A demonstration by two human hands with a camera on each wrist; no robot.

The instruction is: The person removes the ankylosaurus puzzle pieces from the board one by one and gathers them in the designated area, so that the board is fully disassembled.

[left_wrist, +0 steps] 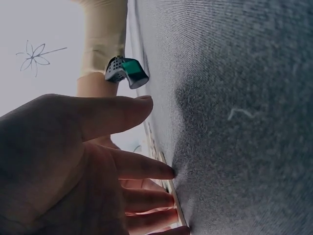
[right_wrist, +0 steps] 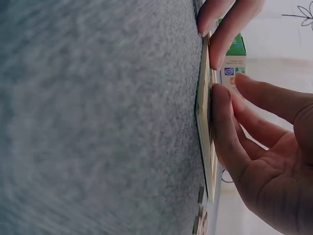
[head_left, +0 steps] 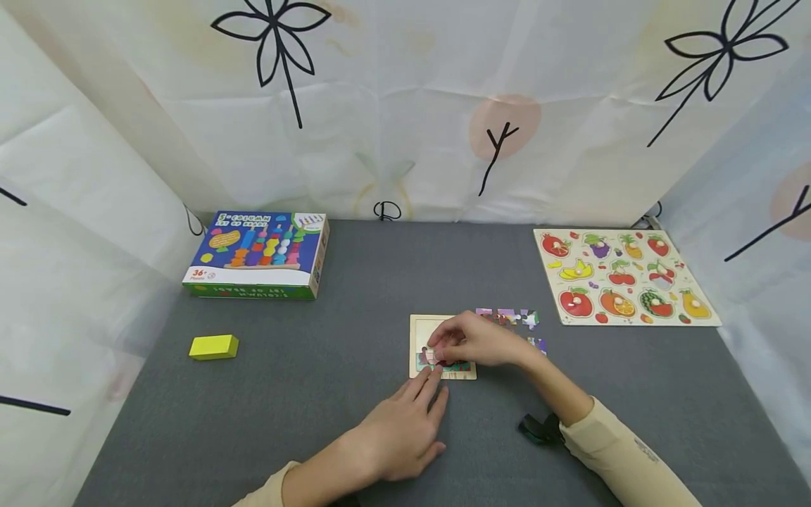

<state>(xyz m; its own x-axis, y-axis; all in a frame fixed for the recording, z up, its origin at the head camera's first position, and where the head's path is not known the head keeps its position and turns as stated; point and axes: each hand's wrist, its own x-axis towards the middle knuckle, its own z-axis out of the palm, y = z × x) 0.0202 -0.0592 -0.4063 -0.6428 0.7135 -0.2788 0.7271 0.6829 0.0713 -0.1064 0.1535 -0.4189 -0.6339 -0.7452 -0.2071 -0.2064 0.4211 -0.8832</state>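
Both hands (head_left: 405, 429) (head_left: 478, 339) touch a puzzle board (head_left: 419, 328); a box (head_left: 258, 246) reads "36+"

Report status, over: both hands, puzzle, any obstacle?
Right hand touches puzzle, partly filled. Left hand touches its near edge. Loose pieces beside it, not blocking.

Part of the board (head_left: 423, 331) is covered up. The loose bits (head_left: 505, 315) are too small to tell what they show. The top of one flower (head_left: 273, 22) is cut off in the head view.
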